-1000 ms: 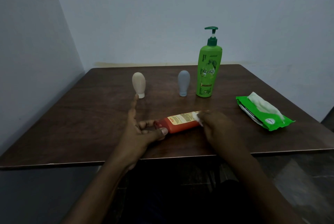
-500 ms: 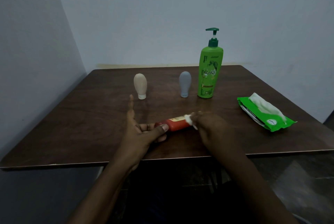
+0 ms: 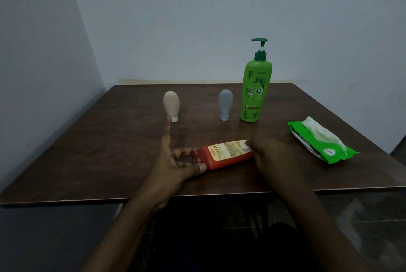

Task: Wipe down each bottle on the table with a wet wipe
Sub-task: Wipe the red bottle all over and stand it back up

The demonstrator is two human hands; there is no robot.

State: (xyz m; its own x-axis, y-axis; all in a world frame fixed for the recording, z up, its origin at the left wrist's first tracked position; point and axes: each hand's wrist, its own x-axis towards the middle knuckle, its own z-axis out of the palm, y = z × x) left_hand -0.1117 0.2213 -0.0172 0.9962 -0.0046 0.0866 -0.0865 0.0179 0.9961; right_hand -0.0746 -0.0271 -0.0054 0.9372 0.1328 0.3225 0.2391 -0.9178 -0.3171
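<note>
A red tube bottle (image 3: 222,154) with a yellow label lies on its side near the front of the brown table (image 3: 109,150). My left hand (image 3: 173,161) pinches its cap end between thumb and curled fingers, index finger stretched forward. My right hand (image 3: 270,157) covers the tube's far end and holds a white wet wipe (image 3: 246,144) against it; only a corner of the wipe shows. Further back stand a beige squeeze bottle (image 3: 171,105), a grey squeeze bottle (image 3: 225,104) and a tall green pump bottle (image 3: 254,87).
A green pack of wet wipes (image 3: 323,142) lies at the right, a white wipe sticking out of its top. Walls close off the table at the back and left. The table's front edge runs just under my wrists.
My right hand slid the wipe in toward the cap half a second ago, then back out to the tube's far end. The left hand kept its hold on the cap.
</note>
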